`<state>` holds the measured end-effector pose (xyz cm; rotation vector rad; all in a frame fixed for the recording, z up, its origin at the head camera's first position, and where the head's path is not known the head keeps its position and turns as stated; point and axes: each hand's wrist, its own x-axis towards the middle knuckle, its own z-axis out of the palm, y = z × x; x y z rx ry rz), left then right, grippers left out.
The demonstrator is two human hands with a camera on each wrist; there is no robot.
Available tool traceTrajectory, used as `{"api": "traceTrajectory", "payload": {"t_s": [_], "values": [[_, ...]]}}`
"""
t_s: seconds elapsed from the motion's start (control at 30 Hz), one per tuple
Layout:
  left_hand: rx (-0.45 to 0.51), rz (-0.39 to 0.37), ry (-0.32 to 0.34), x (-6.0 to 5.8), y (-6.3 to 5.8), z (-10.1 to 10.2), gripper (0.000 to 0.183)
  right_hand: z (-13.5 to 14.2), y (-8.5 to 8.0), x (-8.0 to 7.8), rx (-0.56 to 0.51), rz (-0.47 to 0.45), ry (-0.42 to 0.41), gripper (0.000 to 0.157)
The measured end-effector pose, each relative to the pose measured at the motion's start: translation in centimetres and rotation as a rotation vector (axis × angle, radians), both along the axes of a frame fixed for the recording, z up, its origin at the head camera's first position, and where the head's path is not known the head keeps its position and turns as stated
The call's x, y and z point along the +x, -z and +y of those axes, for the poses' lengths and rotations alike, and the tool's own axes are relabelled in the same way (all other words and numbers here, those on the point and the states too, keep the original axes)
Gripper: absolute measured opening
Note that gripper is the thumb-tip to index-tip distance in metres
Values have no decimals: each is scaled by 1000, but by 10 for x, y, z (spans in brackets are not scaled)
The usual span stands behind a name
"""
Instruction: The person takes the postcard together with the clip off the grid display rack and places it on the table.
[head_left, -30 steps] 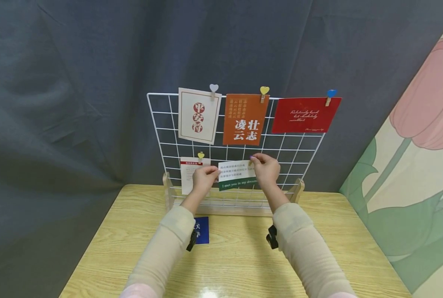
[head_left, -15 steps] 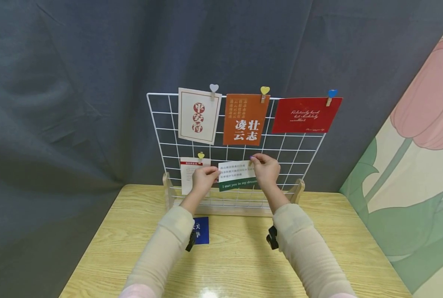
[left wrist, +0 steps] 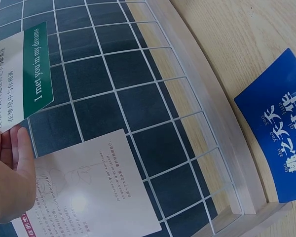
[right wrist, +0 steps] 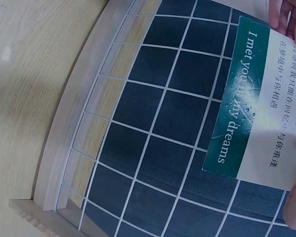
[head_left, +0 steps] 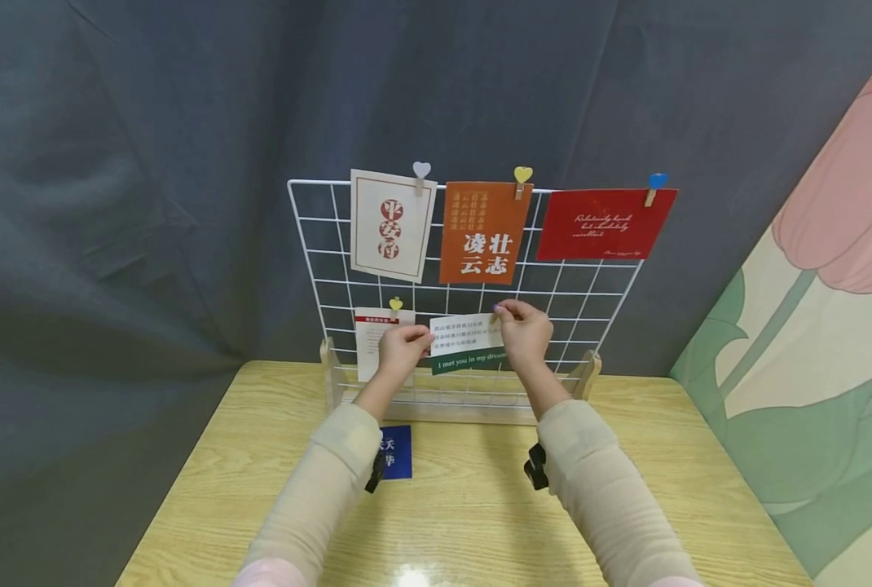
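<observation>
A white and green card (head_left: 468, 343) lettered "I met you in my dreams" lies against the white wire grid (head_left: 597, 293), below the orange card (head_left: 486, 233). My left hand (head_left: 401, 352) pinches its left edge between thumb and fingers. At the card's upper right, my right hand (head_left: 526, 333) pinches a small clothespin (head_left: 492, 319), of which a purple tip and a bit of wood peek out; the fingers cover the rest. Just left of my left hand, a white card with a red band (head_left: 368, 346) hangs from a yellow heart clothespin (head_left: 395, 305).
Along the grid's top hang a white card (head_left: 366, 228) and a red card (head_left: 608, 224), each on a heart clothespin. A blue card (head_left: 399, 452) lies on the wooden table (head_left: 465, 522), partly behind my left wrist. Wooden feet (head_left: 588, 373) support the grid.
Both hands keep their places on the card and the clothespin. The head view has shifted very slightly; nothing else visibly moved.
</observation>
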<state>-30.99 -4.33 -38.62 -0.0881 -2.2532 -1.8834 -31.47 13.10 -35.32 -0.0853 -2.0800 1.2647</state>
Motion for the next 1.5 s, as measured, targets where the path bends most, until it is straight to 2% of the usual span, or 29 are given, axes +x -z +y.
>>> {"api": "traceTrajectory", "payload": {"t_s": [0.4, 0.67, 0.9, 1.27, 1.5], "values": [[19, 20, -20, 1, 0, -2, 9, 1, -3, 2, 4, 54, 12, 4], [20, 11, -19, 4, 3, -3, 10, 5, -4, 4, -39, 34, -25, 7], [21, -14, -34, 5, 6, -4, 10, 9, -1, 6, -62, 96, -32, 8], [93, -31, -38, 7, 14, -8, 13, 10, 0, 11, -121, 94, -114, 10], [135, -33, -12, 12, 20, -12, 12, 12, 6, 16, -147, 164, -128, 9]]}}
